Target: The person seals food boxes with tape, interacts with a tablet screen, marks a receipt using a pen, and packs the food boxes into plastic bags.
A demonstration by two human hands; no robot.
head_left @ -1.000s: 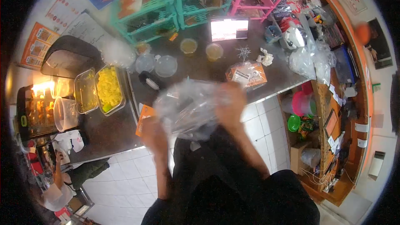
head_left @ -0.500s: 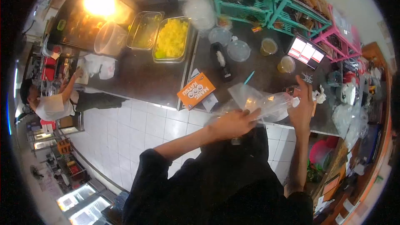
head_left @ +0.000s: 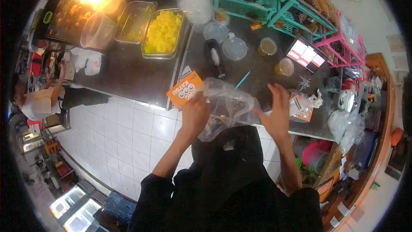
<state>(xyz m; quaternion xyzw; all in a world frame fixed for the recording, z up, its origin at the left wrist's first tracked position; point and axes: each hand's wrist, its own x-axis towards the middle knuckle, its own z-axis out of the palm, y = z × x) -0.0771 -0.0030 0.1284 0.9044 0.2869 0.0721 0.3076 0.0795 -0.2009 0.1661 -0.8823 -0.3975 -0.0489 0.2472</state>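
A clear plastic bag (head_left: 227, 109) hangs opened out over the counter's front edge, between my two hands. My left hand (head_left: 196, 115) is closed on the left side of the bag, its fingertips right by an orange printed box (head_left: 184, 90). That box lies at the counter edge, and my fingers overlap its lower corner. My right hand (head_left: 277, 114) is open, fingers spread and raised, with its thumb at the bag's right edge; whether the thumb touches the plastic I cannot tell. A teal pen (head_left: 243, 79) lies just behind the bag.
Behind are a black tape dispenser-like object (head_left: 214, 58), a clear lidded tub (head_left: 234, 48), two sauce cups, a lit tablet (head_left: 306, 55) and teal racks (head_left: 246, 0). Another bagged orange box (head_left: 300, 108) sits at right. Yellow food fills a glass tray (head_left: 163, 34). A person (head_left: 40, 96) works far left.
The bag has moved left and spread wider. My left hand has shifted left, up to the orange box; my right hand has come off the bag's gathered end and opened.
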